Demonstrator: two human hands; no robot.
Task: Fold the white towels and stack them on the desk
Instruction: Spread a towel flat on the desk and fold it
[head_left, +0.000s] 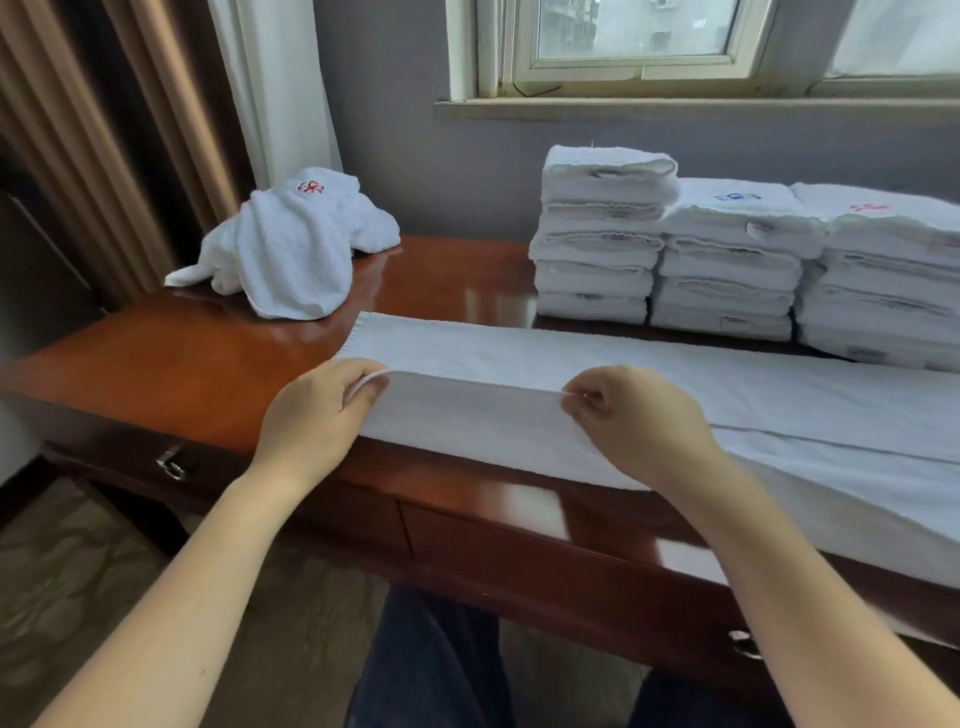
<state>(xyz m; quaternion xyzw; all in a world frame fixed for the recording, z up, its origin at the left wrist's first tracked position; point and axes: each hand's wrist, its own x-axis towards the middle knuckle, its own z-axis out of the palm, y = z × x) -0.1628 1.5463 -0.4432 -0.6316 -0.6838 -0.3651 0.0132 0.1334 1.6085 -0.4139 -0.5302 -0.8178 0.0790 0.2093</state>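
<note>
A reddish-brown wooden desk (426, 280) fills the middle of the view, its glossy top running below a window (639, 36). A long white towel (727, 384) lies stretched across the desk from near its centre out past the right edge of the frame, with its near side drooping over the desk's front edge on the right. Behind it, against the wall, stand three stacks of folded white towels side by side: the tallest stack (597, 234), a middle stack (727, 260) with a blue emblem on top, and a right stack (883, 280) with a red emblem. At the far left corner sits a crumpled heap of towels (296, 249), also bearing a red emblem. The left hand (317, 410) pinches the long towel's lifted near edge at its left end, fingers curled round the cloth. The right hand (634, 421) pinches the same edge further right, between thumb and curled fingers. A metal drawer handle (171, 464) shows below the left hand
</note>
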